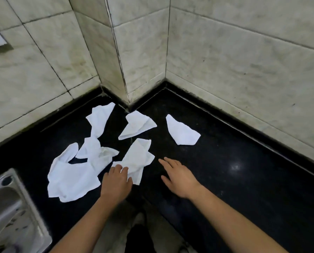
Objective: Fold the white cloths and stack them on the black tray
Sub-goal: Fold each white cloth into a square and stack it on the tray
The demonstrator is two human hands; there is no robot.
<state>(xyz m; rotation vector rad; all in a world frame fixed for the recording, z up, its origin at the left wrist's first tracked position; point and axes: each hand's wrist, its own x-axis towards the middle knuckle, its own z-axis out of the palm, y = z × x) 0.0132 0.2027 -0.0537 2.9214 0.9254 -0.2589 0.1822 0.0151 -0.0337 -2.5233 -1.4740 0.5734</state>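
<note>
Fingers (122,170) of our left hand (116,181) curl down onto the near edge of a crumpled white cloth (138,157), pinching its bottom fold against the black counter (243,179). Our right hand (178,177) lies just beside that cloth on its right, fingers spread flat and holding nothing. We see the cloth running away from our left fingertips toward the wall, rumpled and unfolded. To its left sprawls a larger heap of white cloths (74,172), overlapping. Farther back lie two loosely folded pieces (138,125) and (182,131), well apart from our hands. A steel sink (10,207) sits at far left
</note>
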